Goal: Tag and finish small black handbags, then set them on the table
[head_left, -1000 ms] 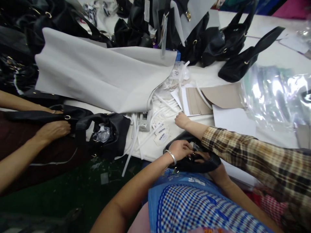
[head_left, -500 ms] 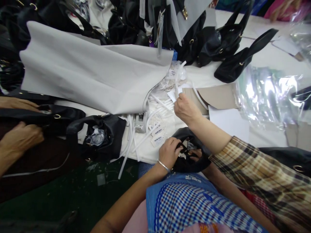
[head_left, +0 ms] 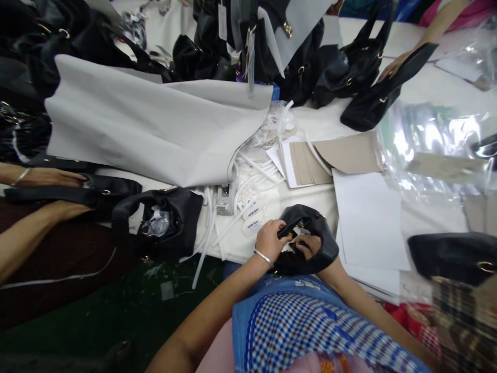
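Note:
A small black handbag [head_left: 306, 213] lies in front of me at the table's edge, its opening turned toward me. My left hand [head_left: 271, 239], with a silver bangle at the wrist, grips the left rim of the opening. On the other side, my right hand [head_left: 309, 244] reaches through under the handle, its fingers closed at the opening near a small gold-coloured fitting. Something pale shows inside the bag; I cannot make out what it is. Just beyond my left hand lie several barcode tags [head_left: 253, 212] on the white table.
To the left, another black handbag [head_left: 186, 217] has clear plastic in it, and a co-worker's hands [head_left: 70, 207] handle a further bag. White tubes [head_left: 212, 233], a grey sheet [head_left: 155, 129], white paper [head_left: 367, 217], brown card [head_left: 351, 153] and clear plastic bags [head_left: 435, 140] cover the table.
The co-worker's arm in a plaid sleeve has pulled back from above my bag to the lower right. Another person's hand has reached a black bag at the back right. My hands stay at the bag.

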